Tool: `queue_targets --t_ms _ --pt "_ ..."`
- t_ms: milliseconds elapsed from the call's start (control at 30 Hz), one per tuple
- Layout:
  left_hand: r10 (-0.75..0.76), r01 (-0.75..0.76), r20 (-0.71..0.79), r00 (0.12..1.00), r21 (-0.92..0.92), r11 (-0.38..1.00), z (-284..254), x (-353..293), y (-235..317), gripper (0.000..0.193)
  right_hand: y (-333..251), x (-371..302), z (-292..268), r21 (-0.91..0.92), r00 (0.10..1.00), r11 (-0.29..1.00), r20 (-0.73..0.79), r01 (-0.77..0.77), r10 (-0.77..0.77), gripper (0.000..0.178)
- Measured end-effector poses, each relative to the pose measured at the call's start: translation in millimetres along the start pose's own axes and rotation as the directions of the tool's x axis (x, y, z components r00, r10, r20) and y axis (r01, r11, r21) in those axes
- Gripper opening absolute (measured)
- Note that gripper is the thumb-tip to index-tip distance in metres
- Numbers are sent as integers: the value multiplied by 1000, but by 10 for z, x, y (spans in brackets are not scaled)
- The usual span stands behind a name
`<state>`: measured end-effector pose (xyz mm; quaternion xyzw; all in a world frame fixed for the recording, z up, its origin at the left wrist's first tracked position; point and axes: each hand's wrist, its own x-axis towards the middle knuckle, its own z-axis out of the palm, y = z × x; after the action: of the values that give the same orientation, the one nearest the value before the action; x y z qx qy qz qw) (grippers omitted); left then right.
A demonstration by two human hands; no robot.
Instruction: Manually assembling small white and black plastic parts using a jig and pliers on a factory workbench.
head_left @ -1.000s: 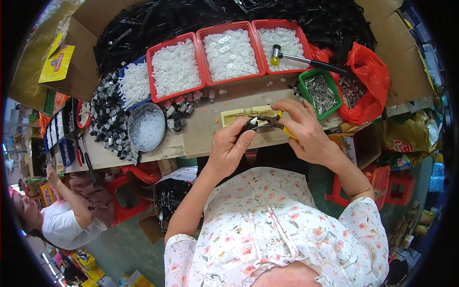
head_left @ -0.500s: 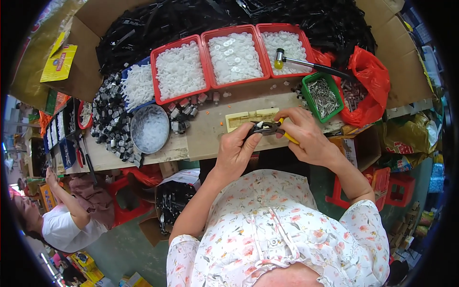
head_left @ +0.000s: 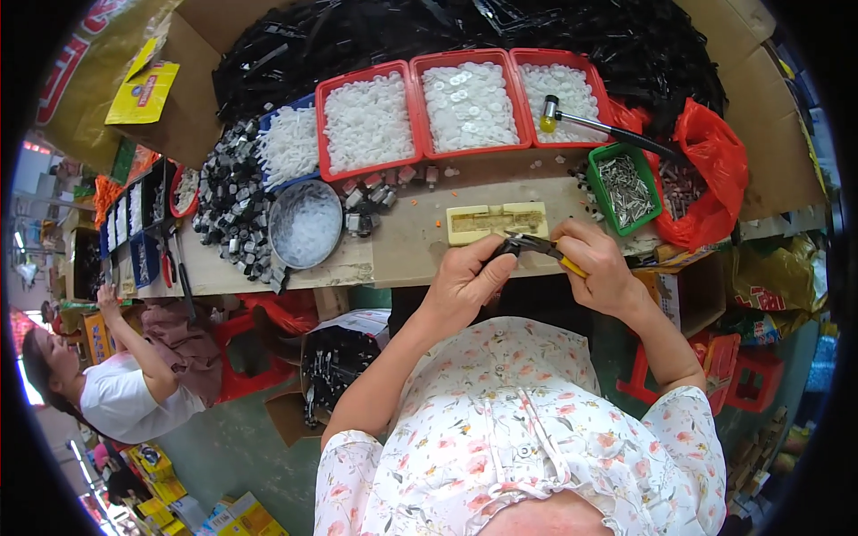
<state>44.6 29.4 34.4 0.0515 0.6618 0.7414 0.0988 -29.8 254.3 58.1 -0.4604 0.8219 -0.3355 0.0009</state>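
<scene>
Yellow-handled pliers gripped in right hand, works small black piece pinched in left hand near front edge of tan worktop. Likely needs steadiness.

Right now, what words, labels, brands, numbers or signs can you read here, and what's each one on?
I won't copy wording, but here's where print shows.
Yellow card, upper left: small printing with a dark emblem.
Gold sack, upper left: large red lettering.
Gold bag, right: lettering on creased plastic.
Yellow boxes, lower left: too small and blurred to read.
Pliers and hammer: none I can make out.
</scene>
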Motion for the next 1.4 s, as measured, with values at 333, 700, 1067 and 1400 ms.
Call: queue_targets --t_ms 333,700,1067,1400 --pt "-96 98 -23 995 340 935 -479 -623 -286 27 -19 193 194 -22 993 999 119 24 -21 17" --pt "-469 578 -448 762 797 178 -1291 -2208 -1137 30 546 315 296 -195 985 966 -29 -170 168 19" --pt "379 -81 -138 915 857 509 -1594 348 500 16 825 314 303 -344 964 903 -37 -259 262 26" --pt "559 294 -232 796 956 -21 -2083 1973 500 28 687 279 184 -300 952 917 73 -263 296 43"
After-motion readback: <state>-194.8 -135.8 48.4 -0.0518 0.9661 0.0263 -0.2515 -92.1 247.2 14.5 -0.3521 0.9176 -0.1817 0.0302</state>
